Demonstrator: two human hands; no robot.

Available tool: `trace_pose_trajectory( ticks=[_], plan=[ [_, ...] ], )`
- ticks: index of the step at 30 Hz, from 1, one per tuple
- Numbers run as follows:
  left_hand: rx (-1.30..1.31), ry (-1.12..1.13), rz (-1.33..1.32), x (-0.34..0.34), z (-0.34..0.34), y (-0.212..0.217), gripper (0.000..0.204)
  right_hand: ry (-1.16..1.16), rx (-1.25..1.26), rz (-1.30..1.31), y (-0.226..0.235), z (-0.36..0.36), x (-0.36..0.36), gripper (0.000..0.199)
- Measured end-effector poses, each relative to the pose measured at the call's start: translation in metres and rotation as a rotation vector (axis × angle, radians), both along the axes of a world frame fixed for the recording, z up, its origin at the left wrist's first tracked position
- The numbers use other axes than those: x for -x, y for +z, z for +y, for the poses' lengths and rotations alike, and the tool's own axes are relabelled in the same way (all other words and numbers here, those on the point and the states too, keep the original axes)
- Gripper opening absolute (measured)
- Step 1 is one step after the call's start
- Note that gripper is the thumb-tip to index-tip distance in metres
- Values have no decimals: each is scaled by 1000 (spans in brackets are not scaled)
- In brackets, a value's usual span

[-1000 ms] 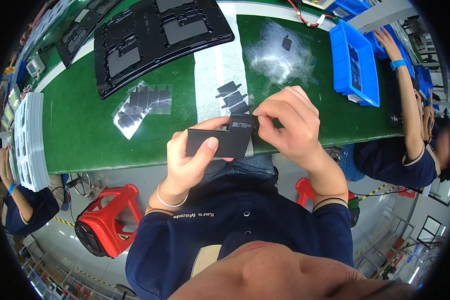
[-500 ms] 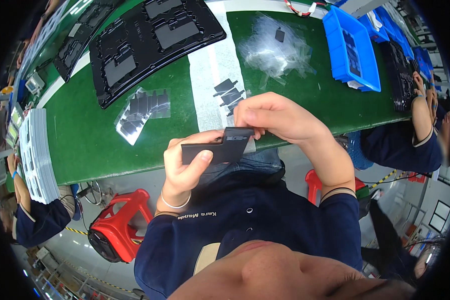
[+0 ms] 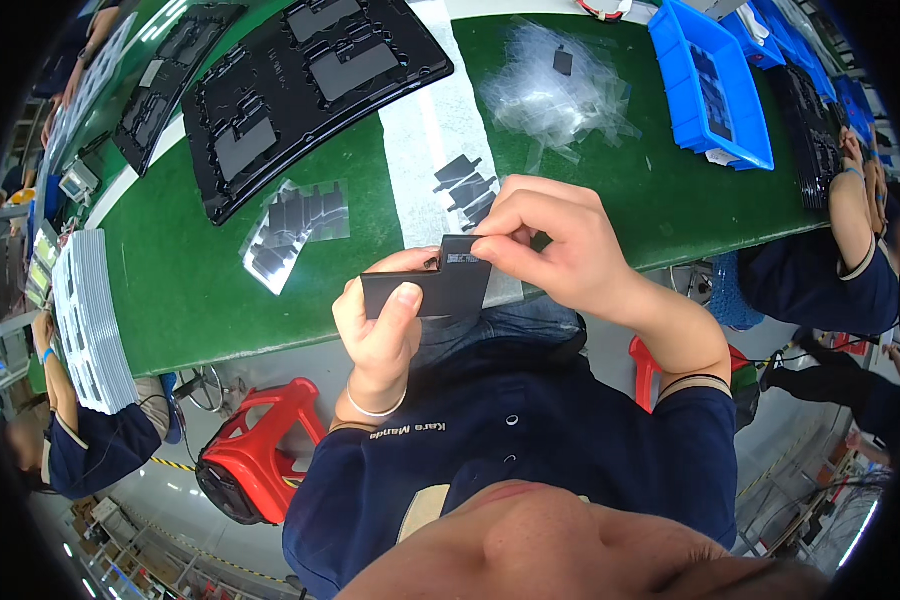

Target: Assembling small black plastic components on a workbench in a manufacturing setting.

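A flat black L-shaped battery (image 3: 425, 291) is held up over the table's near edge, its notch at the upper left and a small printed patch on its raised part. My left hand (image 3: 375, 325) grips its left side, thumb on the face toward me and fingers behind. With thumb and forefinger, my right hand (image 3: 548, 240) pinches at the battery's top right corner; whether a thin film lies between those fingertips cannot be made out. Just beyond the hands lie black adhesive pieces (image 3: 465, 185) on a white strip. Clear sheets with black pieces (image 3: 295, 225) lie farther left.
Black moulded trays (image 3: 310, 100) take up the far left of the green table (image 3: 370, 205). A pile of clear films (image 3: 555, 95) and a blue bin (image 3: 715, 90) are at the far right. Grey stacked trays (image 3: 90, 320) stand left. Co-workers sit on both sides; a red stool (image 3: 260, 450) is behind left.
My right hand has turned and its thumb now shows at the battery's top right corner. The battery is slightly more level in my left hand. The whole view has shifted a little.
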State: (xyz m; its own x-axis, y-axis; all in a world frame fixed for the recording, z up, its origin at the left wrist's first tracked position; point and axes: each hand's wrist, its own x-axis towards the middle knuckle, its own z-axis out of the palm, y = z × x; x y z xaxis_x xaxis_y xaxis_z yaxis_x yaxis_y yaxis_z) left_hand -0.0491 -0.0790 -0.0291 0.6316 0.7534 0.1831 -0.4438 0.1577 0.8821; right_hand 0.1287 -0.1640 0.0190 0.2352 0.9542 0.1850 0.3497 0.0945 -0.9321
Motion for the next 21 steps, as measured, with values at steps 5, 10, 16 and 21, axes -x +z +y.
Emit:
trace_pose_trajectory(
  ticks=[5,10,16,21],
  plan=[
    [62,-31,-23,2,3,2,31,89,125,526,-4,4,-4,18],
    [97,-23,-2,0,4,3,33,106,126,529,-9,6,-7,19],
    [96,-5,34,-1,3,3,33,42,41,-9,-1,5,-3,13],
    [119,-31,35,-3,5,6,33,49,-91,35,-8,5,-9,10]
  ],
)
